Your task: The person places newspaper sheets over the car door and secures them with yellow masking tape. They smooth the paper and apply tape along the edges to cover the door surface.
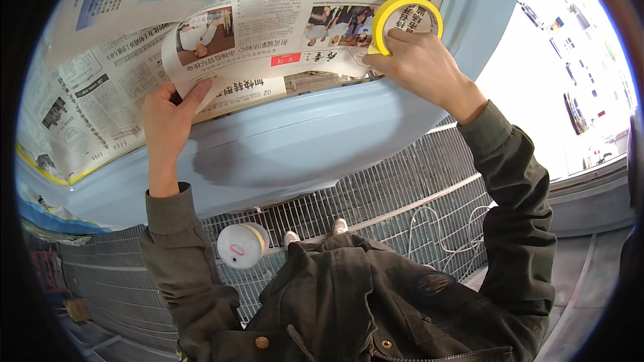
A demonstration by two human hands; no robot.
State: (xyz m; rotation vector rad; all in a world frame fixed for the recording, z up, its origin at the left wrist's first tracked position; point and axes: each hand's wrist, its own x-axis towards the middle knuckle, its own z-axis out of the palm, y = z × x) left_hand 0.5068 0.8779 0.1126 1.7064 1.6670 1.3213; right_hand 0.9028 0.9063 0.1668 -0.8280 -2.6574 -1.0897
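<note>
Sheets of newspaper (261,27) lie over a light blue painted panel (302,137). My left hand (171,117) pinches the near edge of the top sheet between thumb and fingers, and that corner curls up a little. In my right hand (422,64) is a roll of yellow masking tape (380,23), standing on its edge against the paper. My fingers reach into the roll's core, and the thumb presses near the sheet's lower right edge. Yellow tape also runs along the newspaper's border at the far left.
Below the panel is a metal grating floor (362,211). A white round bucket (238,247) with a pink handle stands on it, left of my feet. A pale hose or cable (429,238) lies at the right. A cardboard box (77,309) sits at the lower left.
</note>
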